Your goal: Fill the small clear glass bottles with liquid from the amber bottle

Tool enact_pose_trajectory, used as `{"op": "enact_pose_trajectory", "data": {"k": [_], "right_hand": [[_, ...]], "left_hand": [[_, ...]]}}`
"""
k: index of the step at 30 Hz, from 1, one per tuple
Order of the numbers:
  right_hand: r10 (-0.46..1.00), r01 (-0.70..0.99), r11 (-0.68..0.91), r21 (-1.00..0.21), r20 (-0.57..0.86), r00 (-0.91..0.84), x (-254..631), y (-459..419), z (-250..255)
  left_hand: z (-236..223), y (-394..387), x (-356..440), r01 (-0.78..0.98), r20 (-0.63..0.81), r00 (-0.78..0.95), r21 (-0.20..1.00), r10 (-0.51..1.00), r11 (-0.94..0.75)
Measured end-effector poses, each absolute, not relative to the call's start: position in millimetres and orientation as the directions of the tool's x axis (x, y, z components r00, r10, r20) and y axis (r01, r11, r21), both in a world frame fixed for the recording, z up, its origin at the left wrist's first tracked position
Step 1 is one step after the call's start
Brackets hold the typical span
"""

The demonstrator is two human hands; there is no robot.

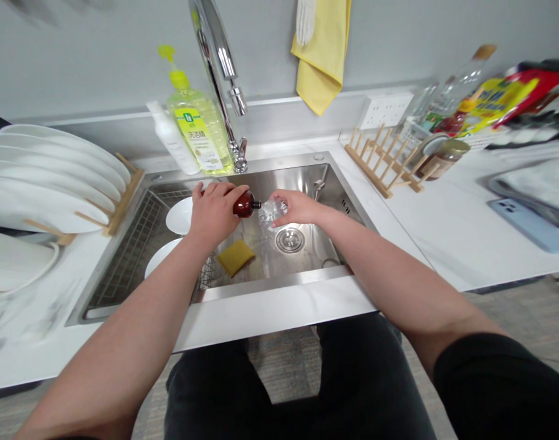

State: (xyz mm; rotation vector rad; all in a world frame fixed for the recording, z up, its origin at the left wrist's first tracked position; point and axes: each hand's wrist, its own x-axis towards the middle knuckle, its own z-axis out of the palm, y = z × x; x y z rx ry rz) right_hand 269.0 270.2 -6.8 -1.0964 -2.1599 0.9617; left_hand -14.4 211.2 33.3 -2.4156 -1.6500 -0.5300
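Dark trousers [302, 379] lie nearest, below the near rim of the stainless steel sink [270, 284]. Above the basin, the left hand [212, 214] is clamped on a dark red bottle [245, 205]; the right hand [297, 206] is clamped on a crumpled clear plastic item [272, 214]. The hands are just apart. A yellow sponge [236, 256] lies left of the drain [289, 240]. A green dish soap bottle [197, 125] stands beyond the far rim, left of the chrome faucet [224, 79].

The sink [279, 180] is smooth brushed stainless steel with a soft shine. The dark-red bottle [243, 205] looks glossy, the crumpled bottle [272, 214] is thin clear plastic, the yellow sponge [236, 257] looks rough, and the dish rack [368, 171] is matt pale wood.
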Motion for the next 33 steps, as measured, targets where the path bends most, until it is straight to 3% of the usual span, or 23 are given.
{"op": "enact_pose_trajectory", "data": {"k": [15, 18, 24, 33], "right_hand": [[0.834, 0.397, 0.406, -0.823, 0.157, -0.528, 269, 272, -10], [0.838, 0.324, 0.375, -0.868, 0.168, -0.520, 267, 274, -11], [0.845, 0.133, 0.274, -0.953, 0.172, -0.507, 263, 273, -8], [0.854, -0.044, 0.175, -0.984, 0.174, -0.490, 273, 247, 16]], "left_hand": [[31, 213, -14, 0.929, 0.365, 0.282, 0.128, 0.887, -0.348], [27, 216, -16, 0.913, 0.375, 0.243, 0.224, 0.895, -0.342], [20, 223, -22, 0.804, 0.338, 0.047, 0.546, 0.940, -0.237], [26, 222, -29, 0.663, 0.407, -0.092, 0.706, 0.909, -0.249]]}}
